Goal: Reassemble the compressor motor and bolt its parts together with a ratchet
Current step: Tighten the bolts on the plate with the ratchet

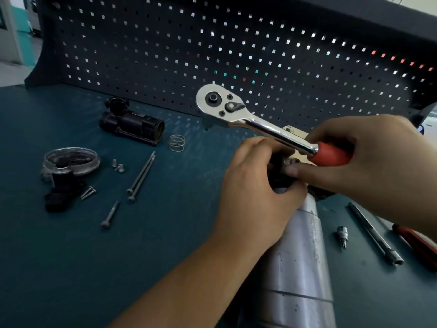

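A grey cylindrical compressor motor (298,256) lies on the bench at lower right, its far end covered by both hands. My left hand (255,185) grips that end of the motor. My right hand (369,159) holds the red handle of a chrome ratchet (236,112), whose head points up and left in the air with no socket visible on it. The right index finger also touches a small part at the motor's end. The joint between the motor and the part is hidden by my fingers.
On the teal bench (71,268) lie a black housing (132,125), a spring (176,143), a round metal cover with a black piece (68,166), two long bolts (142,176), shorter screws (110,215), a bit socket (343,235) and an extension bar (376,235). A pegboard (212,43) stands behind.
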Available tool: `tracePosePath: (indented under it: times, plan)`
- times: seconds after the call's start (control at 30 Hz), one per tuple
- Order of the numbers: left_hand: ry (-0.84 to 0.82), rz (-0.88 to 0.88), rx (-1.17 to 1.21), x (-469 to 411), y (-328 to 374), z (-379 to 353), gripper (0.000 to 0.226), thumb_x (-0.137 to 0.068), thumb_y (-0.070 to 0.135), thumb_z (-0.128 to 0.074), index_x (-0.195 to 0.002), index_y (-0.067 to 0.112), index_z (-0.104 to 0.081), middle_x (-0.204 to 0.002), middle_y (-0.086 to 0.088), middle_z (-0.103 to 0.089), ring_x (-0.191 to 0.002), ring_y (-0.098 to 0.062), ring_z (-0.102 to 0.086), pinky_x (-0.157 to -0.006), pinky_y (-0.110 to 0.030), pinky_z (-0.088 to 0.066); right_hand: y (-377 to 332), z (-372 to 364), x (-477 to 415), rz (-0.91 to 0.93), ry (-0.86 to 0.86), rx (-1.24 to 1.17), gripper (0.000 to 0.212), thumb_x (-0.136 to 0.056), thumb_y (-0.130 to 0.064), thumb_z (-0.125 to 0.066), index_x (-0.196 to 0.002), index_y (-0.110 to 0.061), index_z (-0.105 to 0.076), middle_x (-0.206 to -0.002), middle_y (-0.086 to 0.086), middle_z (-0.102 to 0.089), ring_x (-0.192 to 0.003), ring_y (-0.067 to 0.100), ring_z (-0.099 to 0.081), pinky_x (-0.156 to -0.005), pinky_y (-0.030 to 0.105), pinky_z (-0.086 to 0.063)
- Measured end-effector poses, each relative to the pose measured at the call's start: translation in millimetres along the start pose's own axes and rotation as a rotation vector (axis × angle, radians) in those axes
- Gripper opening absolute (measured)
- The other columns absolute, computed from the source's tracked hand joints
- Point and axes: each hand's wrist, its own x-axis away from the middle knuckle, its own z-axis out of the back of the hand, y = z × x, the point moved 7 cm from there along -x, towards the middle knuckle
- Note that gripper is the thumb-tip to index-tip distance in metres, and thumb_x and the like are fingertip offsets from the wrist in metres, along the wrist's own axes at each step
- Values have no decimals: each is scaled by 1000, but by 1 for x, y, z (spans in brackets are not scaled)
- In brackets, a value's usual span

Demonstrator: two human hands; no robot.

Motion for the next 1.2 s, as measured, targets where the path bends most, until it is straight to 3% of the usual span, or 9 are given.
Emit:
tracePosePath:
  times: [0.13,0.23,0.37,0.5,0.6,0.7,0.9,1.07,1.2]
  plan:
    - [17,6,-11,0,-2,1,37,-70,13,-76,-104,21,-65,-100,12,-57,-89,-3,-58,-79,-12,-46,-3,-4,3,25,-46,48,6,-62,-34,-65,-66,-31,-65,-51,-11,-59,-66,8,-56,-55,18,-42]
    - [27,12,-2,0,-2,1,35,-69,14,-73,-103,22,-65,-99,11,-58,-88,-5,-60,-78,-15,-48,-6,-8,1,20,-59,103,16,-65,-36,-60,-66,-22,-66,-50,-4,-57,-52,14,-51,-52,32,-46]
    - [23,5,-25,0,-1,1,27,-72,11,-71,-97,19,-65,-96,13,-55,-84,-3,-58,-76,-16,-48,-2,-8,-3,27,-60,99,29,-68,-47,-58,-62,-19,-65,-44,-6,-47,-56,14,-48,-49,19,-36]
    - [19,-5,-17,0,0,2,33,-70,10,-74,-101,20,-66,-99,10,-57,-85,-1,-57,-76,-12,-46,0,-4,-1,-9,-35,17,23,-61,-50,-65,-64,-27,-64,-49,-13,-56,-71,-3,-54,-60,6,-38]
    - [-8,2,44,0,0,0,29,-70,11,-76,-94,23,-65,-96,10,-60,-86,-4,-59,-77,-17,-48,-3,-10,1,-25,-92,55,13,-60,-39,-61,-66,-28,-65,-50,-10,-55,-73,-2,-52,-51,15,-40]
    - [11,8,34,1,-1,1,33,-70,11,-76,-98,24,-65,-97,16,-57,-86,1,-58,-76,-9,-46,-7,-11,0,-44,-106,76,17,-62,-37,-56,-66,-23,-65,-52,-4,-55,-63,13,-52,-51,31,-45]
    - [24,-3,-25,0,-1,1,27,-71,9,-72,-96,17,-65,-95,11,-55,-81,-3,-58,-73,-14,-47,-3,-11,-3,-38,-85,107,36,-67,-53,-54,-56,-19,-59,-43,-2,-42,-51,15,-42,-47,30,-32]
    - [22,-12,-17,0,0,2,38,-69,12,-72,-105,23,-65,-94,21,-51,-89,-1,-57,-76,-6,-43,2,-6,0,-59,-65,62,24,-60,-51,-63,-65,-28,-59,-51,-9,-57,-74,1,-52,-62,12,-39]
    - [25,6,14,0,-2,1,38,-68,16,-73,-105,23,-66,-103,13,-57,-92,-5,-60,-82,-17,-48,-4,-8,1,-62,-92,96,14,-61,-37,-57,-69,-26,-61,-52,-5,-56,-57,14,-51,-53,31,-47]
